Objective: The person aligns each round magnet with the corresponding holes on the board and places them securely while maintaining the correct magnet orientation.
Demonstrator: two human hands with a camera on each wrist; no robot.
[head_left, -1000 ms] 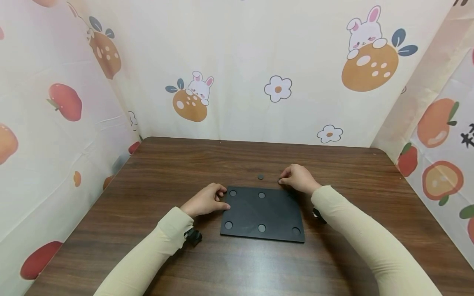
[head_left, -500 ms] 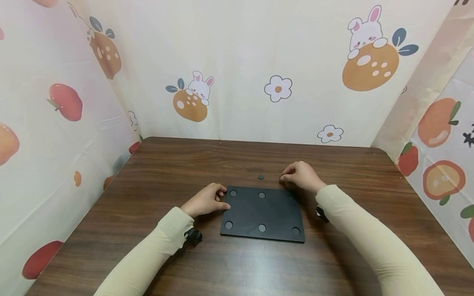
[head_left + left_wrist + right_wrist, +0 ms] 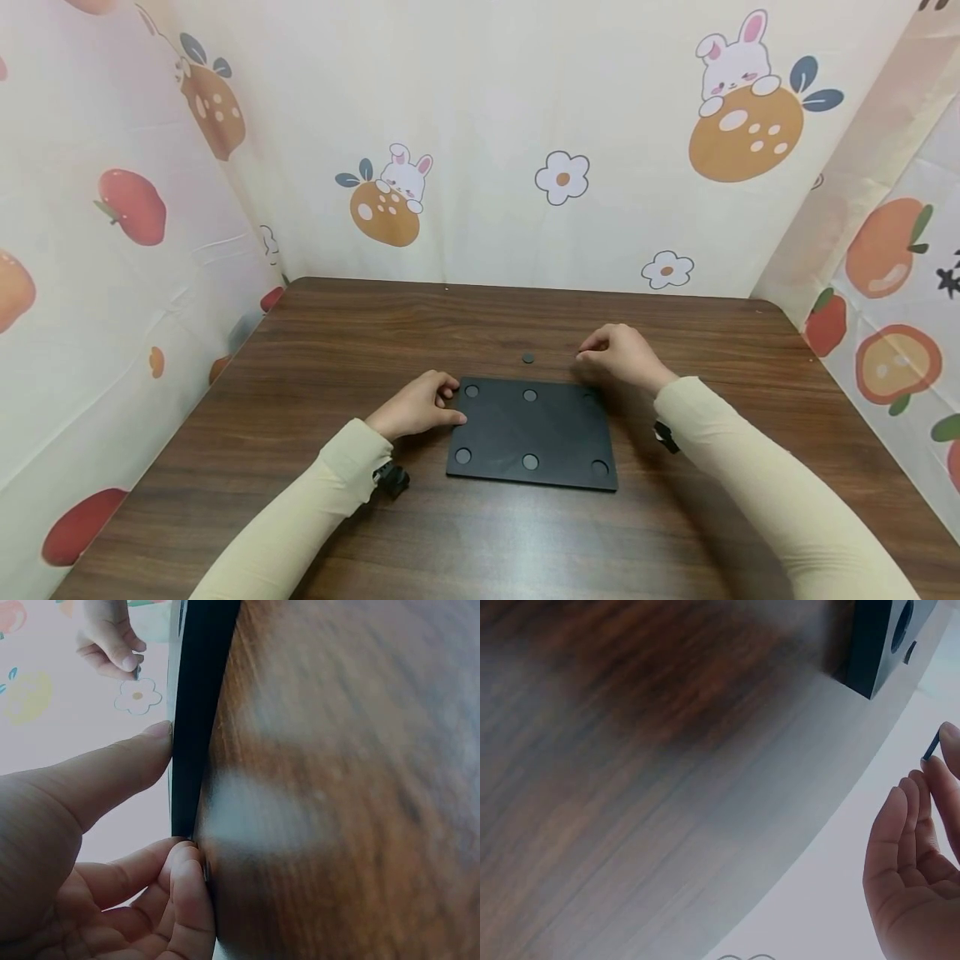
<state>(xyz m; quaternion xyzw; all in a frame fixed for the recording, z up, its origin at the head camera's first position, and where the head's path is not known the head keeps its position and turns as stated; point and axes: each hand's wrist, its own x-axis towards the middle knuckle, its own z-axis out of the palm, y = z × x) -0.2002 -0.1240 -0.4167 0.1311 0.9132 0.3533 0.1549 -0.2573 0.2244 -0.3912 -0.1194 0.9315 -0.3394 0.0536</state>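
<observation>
A flat black board (image 3: 532, 429) with several round recesses lies on the table. My left hand (image 3: 416, 406) holds its left edge; in the left wrist view the thumb (image 3: 127, 769) rests against the board and the curled fingers meet its corner. Behind the board's back right corner, my right hand (image 3: 622, 356) is raised slightly and pinches a small dark disc (image 3: 931, 745) between thumb and index finger, the other fingers loosely bent. Another dark disc (image 3: 528, 358) lies on the table behind the board. What fills the recesses is too small to tell.
The brown wood-grain table (image 3: 375, 325) reaches back to a printed curtain (image 3: 480, 200) with rabbits, fruit and flowers. More printed curtain hangs at the left and right sides. A dark device sits on each wrist.
My right hand has moved slightly right and back, away from the board, with the pinched disc. The left hand, the board and the loose disc have stayed put.
</observation>
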